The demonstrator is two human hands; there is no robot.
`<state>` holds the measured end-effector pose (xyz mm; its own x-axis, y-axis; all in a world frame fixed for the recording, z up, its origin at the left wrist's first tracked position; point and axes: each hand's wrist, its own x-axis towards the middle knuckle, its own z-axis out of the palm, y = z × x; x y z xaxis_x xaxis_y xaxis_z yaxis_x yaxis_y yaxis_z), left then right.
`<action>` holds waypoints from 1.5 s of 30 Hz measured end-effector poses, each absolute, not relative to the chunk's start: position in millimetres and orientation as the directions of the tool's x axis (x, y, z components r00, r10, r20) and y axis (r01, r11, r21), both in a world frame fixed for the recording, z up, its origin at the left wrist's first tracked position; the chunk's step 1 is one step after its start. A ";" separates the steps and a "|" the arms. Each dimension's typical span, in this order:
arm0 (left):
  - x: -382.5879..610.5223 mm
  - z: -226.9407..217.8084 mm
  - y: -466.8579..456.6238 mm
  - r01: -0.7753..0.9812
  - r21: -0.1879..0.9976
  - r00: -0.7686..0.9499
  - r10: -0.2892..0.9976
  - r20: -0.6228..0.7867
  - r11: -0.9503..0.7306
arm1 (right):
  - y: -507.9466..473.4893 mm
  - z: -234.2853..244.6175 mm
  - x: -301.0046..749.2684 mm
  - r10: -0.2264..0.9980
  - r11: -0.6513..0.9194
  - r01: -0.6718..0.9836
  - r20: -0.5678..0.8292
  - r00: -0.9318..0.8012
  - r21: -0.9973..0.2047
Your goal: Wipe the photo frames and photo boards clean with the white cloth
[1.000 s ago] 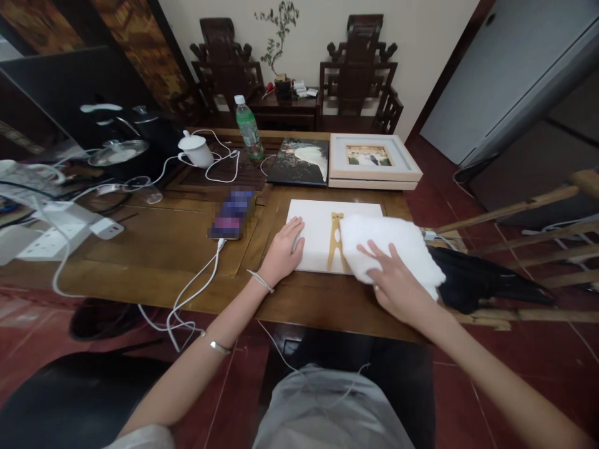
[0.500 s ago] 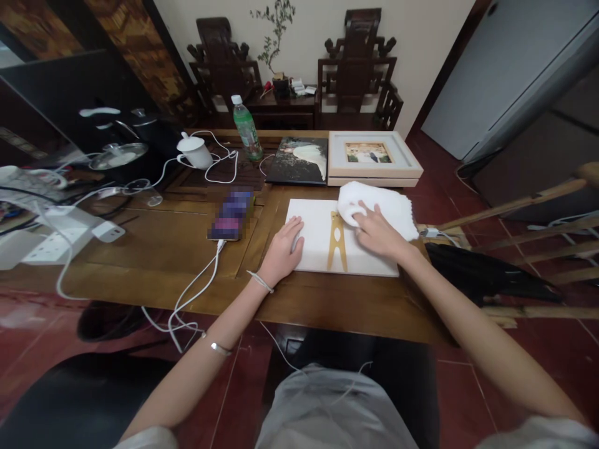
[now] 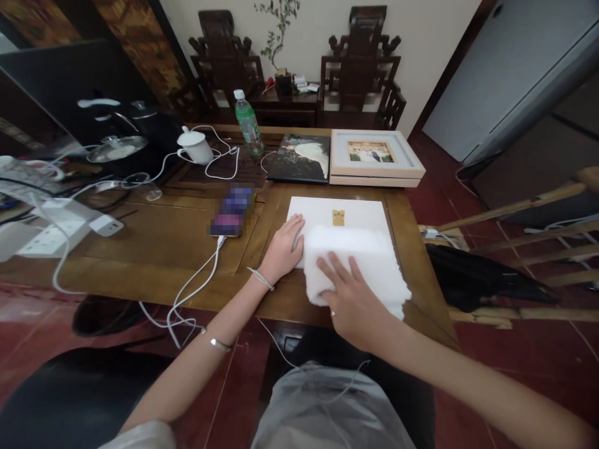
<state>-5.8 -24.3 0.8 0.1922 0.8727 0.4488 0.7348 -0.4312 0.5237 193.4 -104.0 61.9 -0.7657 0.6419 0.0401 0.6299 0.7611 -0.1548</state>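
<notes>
A white board (image 3: 355, 215) with a small gold figure (image 3: 338, 217) on it lies flat on the wooden table (image 3: 178, 240). My left hand (image 3: 283, 248) rests on the board's left edge, fingers laid flat. My right hand (image 3: 350, 300) presses with spread fingers on a white cloth (image 3: 369, 265) that covers the near half of the board and hangs over the table's front edge. Most of the gold figure is hidden under the cloth.
Behind the board lie a dark photo album (image 3: 299, 159) and a framed photo (image 3: 374, 157). A phone (image 3: 231, 211) on a white cable, a green bottle (image 3: 248, 131), a white cup (image 3: 195, 148), power strips (image 3: 56, 234) and cookware (image 3: 115, 146) sit left. A black umbrella (image 3: 486, 280) lies right.
My right hand has swept the cloth from the board's far right corner down toward me, over its near half. My left hand has stayed on the board's left edge.
</notes>
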 end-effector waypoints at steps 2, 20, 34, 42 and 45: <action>-6.0 0.3 -24.1 0.732 0.524 0.198 0.872 0.448 -0.436 | -101.7 63.2 196.8 0.612 0.784 0.600 0.040 -0.790 -0.158; -5.7 -2.0 -23.2 0.711 0.550 0.184 0.870 0.457 -0.439 | 36.9 49.7 182.9 0.671 0.732 0.681 0.151 -0.726 0.020; -7.0 -2.7 -22.9 0.715 0.550 0.191 0.878 0.439 -0.431 | -77.9 53.5 183.8 0.575 0.813 0.582 0.164 -0.802 0.000; -3.2 0.8 -23.9 0.692 0.589 0.153 0.882 0.446 -0.417 | 27.9 52.7 171.1 0.650 0.757 0.652 0.158 -0.743 -0.044; -2.4 8.8 -27.7 0.618 0.687 0.075 0.898 0.434 -0.383 | 40.0 55.8 163.9 0.640 0.766 0.638 0.179 -0.747 -0.077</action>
